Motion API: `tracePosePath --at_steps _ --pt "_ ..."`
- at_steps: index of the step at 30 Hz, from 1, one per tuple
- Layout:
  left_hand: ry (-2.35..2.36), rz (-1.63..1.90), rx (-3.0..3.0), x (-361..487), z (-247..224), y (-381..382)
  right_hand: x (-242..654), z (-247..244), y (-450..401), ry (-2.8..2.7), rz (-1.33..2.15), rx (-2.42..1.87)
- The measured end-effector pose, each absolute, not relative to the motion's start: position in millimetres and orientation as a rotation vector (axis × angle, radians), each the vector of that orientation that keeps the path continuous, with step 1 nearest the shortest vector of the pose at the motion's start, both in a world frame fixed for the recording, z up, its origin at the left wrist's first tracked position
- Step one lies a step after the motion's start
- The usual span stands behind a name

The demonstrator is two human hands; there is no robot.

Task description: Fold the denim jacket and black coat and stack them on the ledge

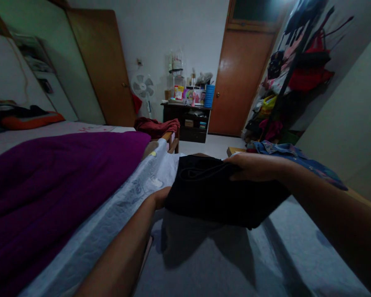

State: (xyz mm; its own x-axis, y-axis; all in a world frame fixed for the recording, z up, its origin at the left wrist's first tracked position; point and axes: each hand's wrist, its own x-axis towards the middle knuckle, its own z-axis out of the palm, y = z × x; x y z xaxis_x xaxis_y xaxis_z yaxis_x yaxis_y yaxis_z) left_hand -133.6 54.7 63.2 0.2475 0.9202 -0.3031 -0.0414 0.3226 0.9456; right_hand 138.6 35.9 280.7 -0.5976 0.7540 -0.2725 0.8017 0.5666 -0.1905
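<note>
A folded black garment (pixel 216 198) is held up over the bed, and its layered folds show along the top edge. My right hand (pixel 250 166) grips it from the upper right, thumb and fingers closed on the cloth. At the garment's left side my left hand (pixel 162 197) reaches under or behind it, with the fingers hidden by the dark cloth. Below, a pale sheet (pixel 204 255) carries the garment's shadow. What kind of garment it is, I cannot tell.
A purple blanket (pixel 64 185) covers the left side. A denim garment (pixel 297 159) lies at the right. Farther back are a red-brown cloth (pixel 156 127), a dark cabinet (pixel 187 123), a white fan (pixel 144 86) and a rack of hanging clothes and bags (pixel 309 62).
</note>
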Motion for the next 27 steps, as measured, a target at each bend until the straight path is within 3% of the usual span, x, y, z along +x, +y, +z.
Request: tracePosePath --at_steps 8,14,21,27 --pt "0.852 0.984 0.688 -138 51 67 118 274 117 2.723 -0.001 1.413" --pt "0.967 1.235 0.941 -132 32 75 114 243 164 2.693 0.172 1.575" --pt "1.46 1.349 1.159 -117 23 105 112 206 211 2.694 0.201 1.738" --pt "1.678 1.191 1.322 -115 20 112 110 160 246 2.549 0.043 1.899"
